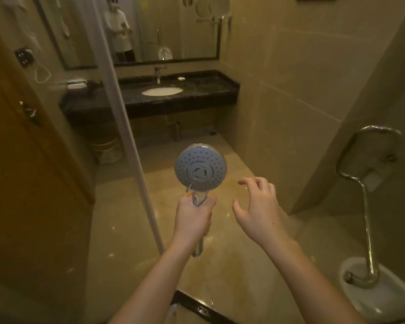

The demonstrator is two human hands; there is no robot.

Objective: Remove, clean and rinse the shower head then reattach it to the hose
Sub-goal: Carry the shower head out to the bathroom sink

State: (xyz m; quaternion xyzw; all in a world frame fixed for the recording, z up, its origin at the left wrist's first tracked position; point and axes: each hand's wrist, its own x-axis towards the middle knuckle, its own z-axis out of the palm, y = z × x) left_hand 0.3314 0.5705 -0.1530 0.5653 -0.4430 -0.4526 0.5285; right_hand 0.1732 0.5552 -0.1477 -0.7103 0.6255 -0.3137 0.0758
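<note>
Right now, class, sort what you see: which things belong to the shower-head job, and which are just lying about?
Belongs to the job:
- shower head, gripped by its handle in the left hand
- right hand, open beside it, holding nothing
- sink and tap, possibly for rinsing

Just lying about:
- mirror
- bin under the counter
- chrome pipe

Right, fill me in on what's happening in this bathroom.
A person stands at the shower entrance holding a round shower head upright by its handle in the left hand, spray face towards the camera. The right hand hovers open beside it, touching nothing. No hose is visibly attached. The vanity sink lies ahead.
</note>
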